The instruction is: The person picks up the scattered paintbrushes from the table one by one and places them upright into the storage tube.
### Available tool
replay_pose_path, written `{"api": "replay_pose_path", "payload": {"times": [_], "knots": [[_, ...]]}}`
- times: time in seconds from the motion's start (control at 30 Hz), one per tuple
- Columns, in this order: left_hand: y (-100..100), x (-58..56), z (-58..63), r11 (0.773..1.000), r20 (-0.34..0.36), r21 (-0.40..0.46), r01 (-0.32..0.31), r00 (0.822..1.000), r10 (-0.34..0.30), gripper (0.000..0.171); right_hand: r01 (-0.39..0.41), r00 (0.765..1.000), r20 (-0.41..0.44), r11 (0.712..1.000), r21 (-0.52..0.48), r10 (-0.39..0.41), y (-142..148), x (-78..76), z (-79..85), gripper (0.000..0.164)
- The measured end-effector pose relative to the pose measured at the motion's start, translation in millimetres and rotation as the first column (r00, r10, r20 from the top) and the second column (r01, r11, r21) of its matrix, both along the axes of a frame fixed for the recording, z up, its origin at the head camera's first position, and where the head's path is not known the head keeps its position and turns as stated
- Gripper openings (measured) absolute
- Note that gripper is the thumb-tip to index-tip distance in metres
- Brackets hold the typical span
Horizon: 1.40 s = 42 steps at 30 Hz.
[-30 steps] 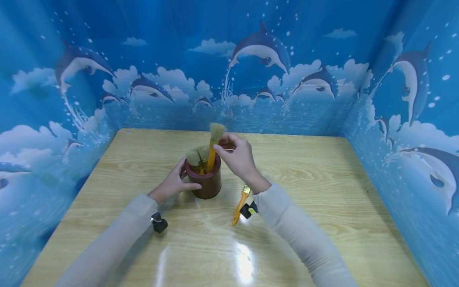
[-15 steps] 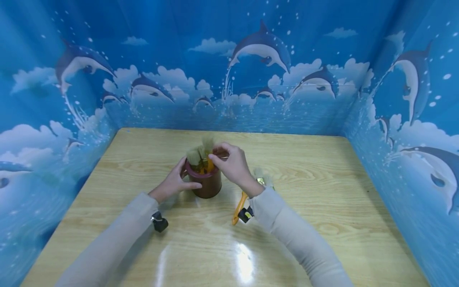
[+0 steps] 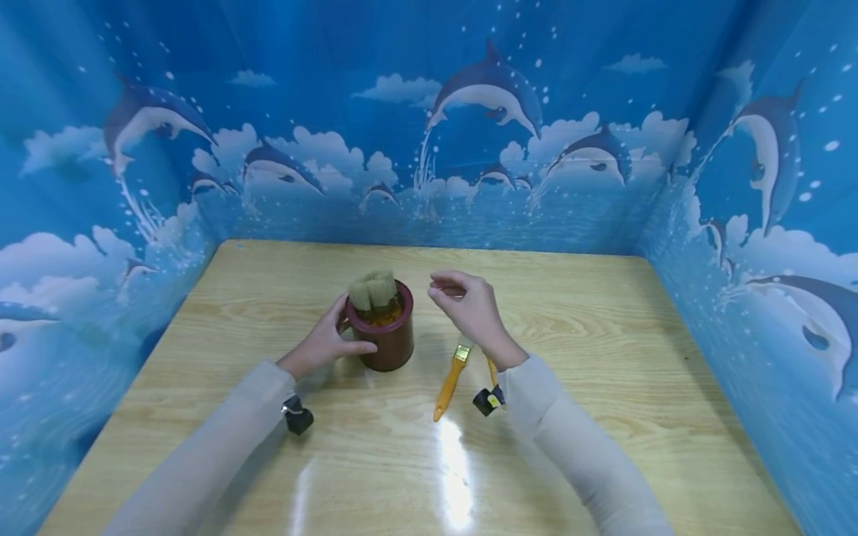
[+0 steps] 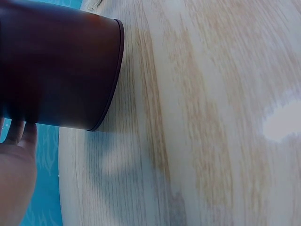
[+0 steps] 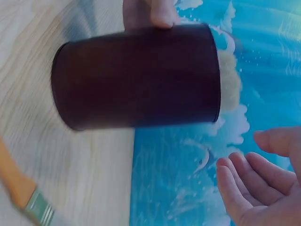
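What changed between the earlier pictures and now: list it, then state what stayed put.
The right hand lowered one of the wide, pale-bristled brushes into the dark brown cylindrical pot, let go and drew away to the right, empty. The left hand stays gripping the pot, which has not moved; the orange-handled brush with a gold-coloured ferrule lies where it did.

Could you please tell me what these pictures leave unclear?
Head: lower ends of the brushes, hidden by the brown cup.
Head: most of one loose brush, hidden by right forearm.
Left wrist: cup's rim, cut off by left edge.
Right wrist: an orange brush, both ends cropped by edges.
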<state>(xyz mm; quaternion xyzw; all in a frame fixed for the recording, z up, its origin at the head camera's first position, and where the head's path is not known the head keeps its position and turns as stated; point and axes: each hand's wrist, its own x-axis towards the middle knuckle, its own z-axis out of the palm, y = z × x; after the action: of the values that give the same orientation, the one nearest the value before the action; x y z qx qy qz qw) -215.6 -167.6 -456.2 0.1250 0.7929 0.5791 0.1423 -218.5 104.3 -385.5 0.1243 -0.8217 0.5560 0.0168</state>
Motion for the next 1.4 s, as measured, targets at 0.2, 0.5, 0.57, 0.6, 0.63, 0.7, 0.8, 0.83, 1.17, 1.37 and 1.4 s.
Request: {"api": "replay_pose_path", "payload": {"times": [0.2,0.5,0.57,0.6,0.63,0.7,0.8,0.83,1.17,1.37,1.4], "knots": [[0,0.2,0.4,1.0,0.002,-0.005,0.001,1.0,-0.001,0.112,0.057,0.997,0.043,0.996,0.064,-0.06,25,2.4,-12.8,0.03],[-1,-0.4,0.0,1.0,-0.001,-0.017,-0.005,1.0,0.005,0.111,0.114,0.972,0.19,0.985,0.131,-0.137,67,15.4,-39.1,0.036],[-1,-0.2,0.4,1.0,0.003,-0.017,-0.007,1.0,0.007,0.111,0.119,0.963,0.224,0.982,0.147,-0.15,77,18.8,-47.0,0.037],[-1,0.0,0.8,1.0,0.002,-0.014,-0.004,1.0,0.004,0.111,0.121,0.958,0.239,0.98,0.158,-0.157,81,20.6,-50.7,0.038],[-1,0.1,1.2,1.0,0.005,-0.013,-0.004,1.0,0.004,0.111,0.124,0.955,0.246,0.978,0.166,-0.163,86,22.1,-54.7,0.039],[-1,0.6,1.8,1.0,0.008,-0.009,-0.004,1.0,0.004,0.111,0.134,0.952,0.248,0.974,0.182,-0.178,94,25.4,-61.6,0.039],[-1,0.7,1.7,1.0,0.007,-0.005,-0.001,1.0,0.001,0.111,0.146,0.949,0.252,0.972,0.186,-0.191,104,30.0,-70.2,0.038],[-1,0.7,1.6,1.0,0.01,-0.007,-0.003,1.0,0.003,0.111,0.15,0.949,0.25,0.971,0.185,-0.194,107,31.6,-72.5,0.037],[-1,0.7,2.0,1.0,0.026,-0.003,-0.006,1.0,0.006,0.111,0.154,0.925,0.289,0.937,0.312,-0.248,117,43.6,-85.3,0.037],[0,1.4,1.6,1.0,0.037,0.004,-0.003,0.999,0.003,0.11,0.155,0.913,0.312,0.931,0.33,-0.263,114,44.5,-89.4,0.042],[0,1.4,1.3,1.0,0.034,0.005,-0.002,0.999,0.002,0.11,0.156,0.915,0.303,0.928,0.338,-0.264,113,44.5,-90.9,0.043]]}}
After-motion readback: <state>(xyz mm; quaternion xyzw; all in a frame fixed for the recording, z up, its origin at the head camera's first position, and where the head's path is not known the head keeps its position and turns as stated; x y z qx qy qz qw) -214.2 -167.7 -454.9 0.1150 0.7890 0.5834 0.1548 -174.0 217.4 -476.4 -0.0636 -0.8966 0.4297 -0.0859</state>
